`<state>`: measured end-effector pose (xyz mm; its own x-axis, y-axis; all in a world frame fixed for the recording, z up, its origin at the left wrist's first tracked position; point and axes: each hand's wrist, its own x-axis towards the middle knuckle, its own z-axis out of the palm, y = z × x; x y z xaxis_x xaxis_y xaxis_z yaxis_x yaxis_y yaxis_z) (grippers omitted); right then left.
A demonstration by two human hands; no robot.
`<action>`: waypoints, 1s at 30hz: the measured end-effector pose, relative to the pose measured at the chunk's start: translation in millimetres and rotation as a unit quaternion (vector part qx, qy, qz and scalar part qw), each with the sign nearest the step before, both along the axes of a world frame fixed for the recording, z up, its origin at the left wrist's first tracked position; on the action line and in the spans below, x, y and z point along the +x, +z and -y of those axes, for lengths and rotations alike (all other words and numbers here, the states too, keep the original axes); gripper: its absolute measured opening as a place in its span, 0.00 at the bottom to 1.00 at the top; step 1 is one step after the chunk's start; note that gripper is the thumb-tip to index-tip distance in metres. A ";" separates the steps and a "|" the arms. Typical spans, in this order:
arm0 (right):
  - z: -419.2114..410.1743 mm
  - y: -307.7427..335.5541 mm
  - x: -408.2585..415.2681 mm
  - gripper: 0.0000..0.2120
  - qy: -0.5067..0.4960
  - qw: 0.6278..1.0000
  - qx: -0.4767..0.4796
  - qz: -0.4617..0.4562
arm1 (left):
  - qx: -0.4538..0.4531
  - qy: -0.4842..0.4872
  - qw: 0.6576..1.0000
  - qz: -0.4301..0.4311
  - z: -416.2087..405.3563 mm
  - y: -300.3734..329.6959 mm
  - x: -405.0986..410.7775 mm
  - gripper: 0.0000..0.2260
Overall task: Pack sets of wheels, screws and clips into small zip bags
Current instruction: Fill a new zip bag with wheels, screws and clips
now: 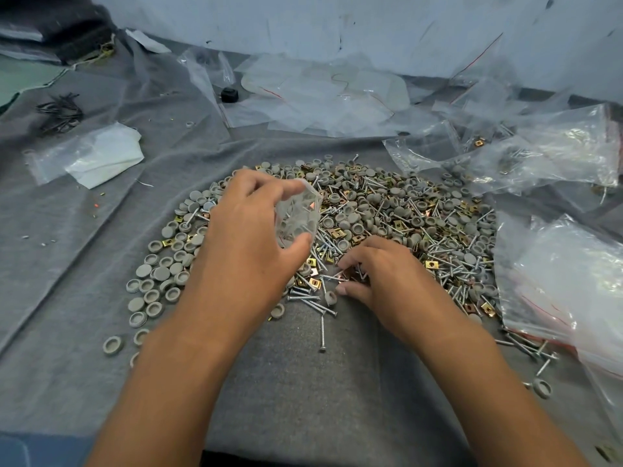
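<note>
Both my forearms reach out over the grey cloth that covers the bench, toward the big heap of parts spread across it, and I place everything else by that heap. My left hand is raised over the heap's near-left part, and its grip is closed around a small clear zip bag, thumb below and fingers above; grey wheels show through the plastic. My right hand is down on the near edge of the heap, fingers curled and pinching at a cluster of screws and a brass clip; how many pieces it actually has, I cannot tell. Just beside its thumb a single grey wheel stands on edge, and a few loose screws trail from the heap toward me. On the heap's left side the grey wheels lie in a looser scatter, most with the hollow side up. The heap itself is a mix of wheels, silver screws and brass clips. To its right lie crumpled clear bags with red zip strips, some touching the heap's edge. Beyond the heap, flat empty bags are piled against the pale wall, with a small black cap near them. Far to the heap's left sits a bundle of dark wire pieces, and nearer it a folded plastic bag.
</note>
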<state>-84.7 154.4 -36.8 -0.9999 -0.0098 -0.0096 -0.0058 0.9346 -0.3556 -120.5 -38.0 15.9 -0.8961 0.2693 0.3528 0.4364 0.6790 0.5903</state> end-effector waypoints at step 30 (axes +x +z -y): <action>-11.4 -0.8 0.2 0.06 0.058 0.997 -0.024 0.044 | -0.007 -0.007 1.000 0.002 -5.2 1.7 1.7 0.25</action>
